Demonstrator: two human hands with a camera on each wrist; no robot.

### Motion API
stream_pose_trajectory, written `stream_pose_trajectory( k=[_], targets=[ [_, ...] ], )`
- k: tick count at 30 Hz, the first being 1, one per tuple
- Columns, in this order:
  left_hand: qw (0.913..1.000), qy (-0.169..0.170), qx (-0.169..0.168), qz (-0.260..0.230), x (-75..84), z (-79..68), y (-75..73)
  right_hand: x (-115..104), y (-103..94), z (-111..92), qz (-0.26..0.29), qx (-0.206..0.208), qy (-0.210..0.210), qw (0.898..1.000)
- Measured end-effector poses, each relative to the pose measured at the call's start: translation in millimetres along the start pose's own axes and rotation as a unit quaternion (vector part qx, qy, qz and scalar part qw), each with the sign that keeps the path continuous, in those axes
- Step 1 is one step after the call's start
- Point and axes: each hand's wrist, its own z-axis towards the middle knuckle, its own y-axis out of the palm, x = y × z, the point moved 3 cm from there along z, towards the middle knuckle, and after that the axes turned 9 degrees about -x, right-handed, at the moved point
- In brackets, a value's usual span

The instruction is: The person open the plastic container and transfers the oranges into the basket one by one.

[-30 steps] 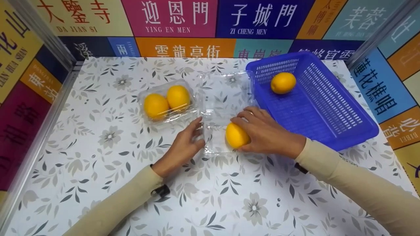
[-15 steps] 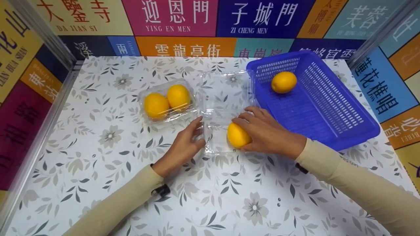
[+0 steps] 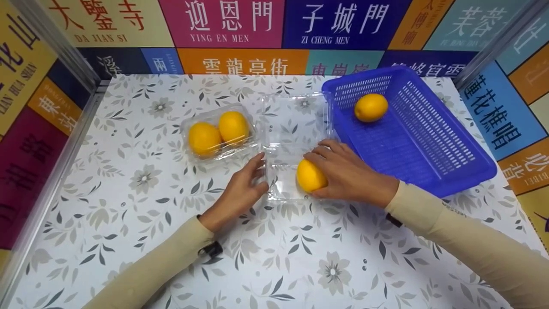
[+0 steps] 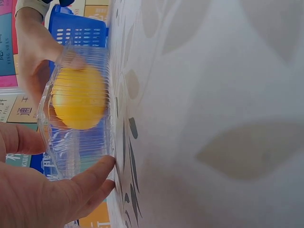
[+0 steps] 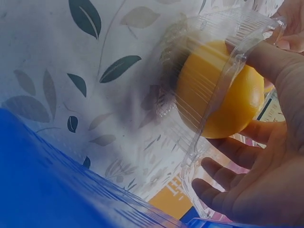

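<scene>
My right hand (image 3: pixel 347 171) grips a yellow oval fruit (image 3: pixel 311 176), thumb on the near side and fingers over the far side. The fruit is within the right half of the near part of a clear plastic clamshell box (image 3: pixel 281 182), whose lid lies folded back away from me. In the left wrist view the fruit (image 4: pixel 78 97) shows through the ribbed wall. My left hand (image 3: pixel 240 193) rests at the box's left side, fingers extended along it and holding nothing. The right wrist view shows the fruit (image 5: pixel 223 90) between thumb and fingers, the box wall in front.
A second clear box (image 3: pixel 218 150), holding two yellow fruits (image 3: pixel 204 138), is to the left. At the right, a blue plastic basket (image 3: pixel 411 171) with one yellow fruit (image 3: pixel 371 108) stands against the lid. Printed panels (image 3: pixel 231 23) wall in the floral-covered table (image 3: pixel 257 266).
The right hand and the fruit in it shift very slightly within the box. The left hand stays in place at the box's side.
</scene>
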Motion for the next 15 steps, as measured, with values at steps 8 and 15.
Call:
stream_pose_trajectory(
  k=[8, 15],
  targets=[
    [0.9999, 0.003, 0.000, -0.013, 0.2, 0.1, 1.0, -1.8, -1.5, -0.1, 0.010, 0.017, 0.001, 1.000],
    [0.9999, 0.007, 0.005, -0.006, 0.8, 0.4, 1.0, -3.4, -3.3, -1.2, 0.010, 0.018, 0.003, 1.000]
  ],
)
